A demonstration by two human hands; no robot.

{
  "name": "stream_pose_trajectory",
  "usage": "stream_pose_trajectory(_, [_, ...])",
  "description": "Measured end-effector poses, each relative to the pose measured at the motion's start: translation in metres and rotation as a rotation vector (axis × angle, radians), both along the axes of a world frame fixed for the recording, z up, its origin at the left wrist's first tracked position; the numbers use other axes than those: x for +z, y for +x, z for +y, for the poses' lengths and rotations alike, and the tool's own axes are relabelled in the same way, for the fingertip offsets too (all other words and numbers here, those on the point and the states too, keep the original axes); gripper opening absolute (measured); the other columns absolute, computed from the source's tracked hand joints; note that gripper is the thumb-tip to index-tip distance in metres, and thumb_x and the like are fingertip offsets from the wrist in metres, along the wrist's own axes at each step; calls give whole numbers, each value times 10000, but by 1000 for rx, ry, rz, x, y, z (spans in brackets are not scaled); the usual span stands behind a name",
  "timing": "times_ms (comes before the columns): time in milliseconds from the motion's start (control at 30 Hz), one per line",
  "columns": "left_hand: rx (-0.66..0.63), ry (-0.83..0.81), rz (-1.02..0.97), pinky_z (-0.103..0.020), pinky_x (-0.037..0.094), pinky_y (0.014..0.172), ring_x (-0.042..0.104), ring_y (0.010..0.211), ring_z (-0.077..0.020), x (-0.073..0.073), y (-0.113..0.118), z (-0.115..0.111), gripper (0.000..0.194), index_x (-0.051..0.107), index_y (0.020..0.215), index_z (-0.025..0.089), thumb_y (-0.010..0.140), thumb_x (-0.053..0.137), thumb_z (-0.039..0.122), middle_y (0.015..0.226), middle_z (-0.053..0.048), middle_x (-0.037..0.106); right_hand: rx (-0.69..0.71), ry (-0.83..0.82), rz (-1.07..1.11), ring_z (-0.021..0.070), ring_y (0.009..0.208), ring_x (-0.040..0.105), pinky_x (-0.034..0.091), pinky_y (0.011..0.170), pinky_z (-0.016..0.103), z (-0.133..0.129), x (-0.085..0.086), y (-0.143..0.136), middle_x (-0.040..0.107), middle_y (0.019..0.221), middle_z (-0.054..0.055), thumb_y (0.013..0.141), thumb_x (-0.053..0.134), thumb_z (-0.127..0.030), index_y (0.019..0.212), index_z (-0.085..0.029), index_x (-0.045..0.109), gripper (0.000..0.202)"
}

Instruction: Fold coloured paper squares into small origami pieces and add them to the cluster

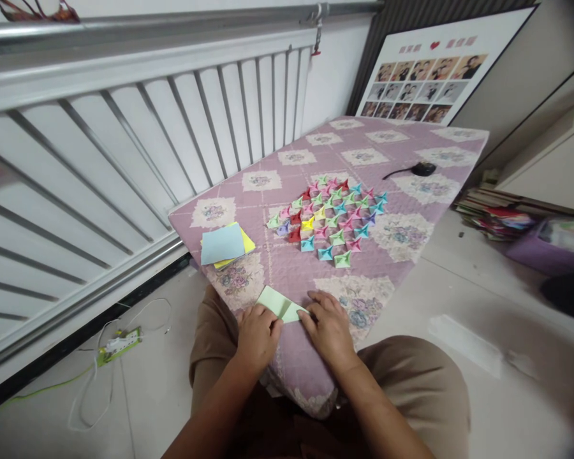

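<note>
Holding a pale green paper at the desk's near end

The pale green paper (pixel 272 299) lay creased on the desk (pixel 306 376), near its narrow end and between the person's two hands, its right side drawn to a point. The left hand (pixel 259 336) rested on the paper's left part, fingers bent; whether they were clamped on it, I could not tell. The right hand (pixel 332 328) touched the pointed tip at its thumb, the other fingers reaching over the flowered cloth (pixel 358 299); whether it pinched the tip was also unclear.

Beyond the hands, small folded paper pieces (pixel 337 238) in green, pink, red, blue, yellow and purple sat close together in rows. Well to their left, a blue sheet (pixel 222 245) overlapped yellow paper (pixel 249 241). A black mouse (pixel 423 169) lay toward the far right. A white radiator (pixel 196 121) stood along the left side.
</note>
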State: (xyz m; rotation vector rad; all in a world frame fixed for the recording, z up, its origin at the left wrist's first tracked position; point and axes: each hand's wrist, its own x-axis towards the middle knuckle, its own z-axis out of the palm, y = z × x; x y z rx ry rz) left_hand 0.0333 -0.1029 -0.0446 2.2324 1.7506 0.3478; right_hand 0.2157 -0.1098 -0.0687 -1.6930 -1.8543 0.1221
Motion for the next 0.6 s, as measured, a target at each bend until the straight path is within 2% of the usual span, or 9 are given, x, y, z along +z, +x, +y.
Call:
stream_pose_trajectory(233, [11, -5, 40, -397, 316, 832, 524, 921, -231, 0, 2, 2, 190, 626, 755, 215, 886, 534, 318, 911, -39, 617, -75, -45, -14, 298, 1110, 491, 400, 856, 455, 1, 6, -5, 621, 1138, 77, 841, 602, -349, 663, -222, 576, 220])
stream_pose_trajectory(600, [16, -32, 138, -377, 315, 784, 529, 907, -235, 9, 7, 6, 190, 640, 744, 208, 865, 571, 339, 900, -40, 634, -125, -94, -64, 270, 1114, 483, 372, 846, 401, 3, 8, -8, 612, 1154, 57, 793, 668, -331, 639, -210, 546, 231])
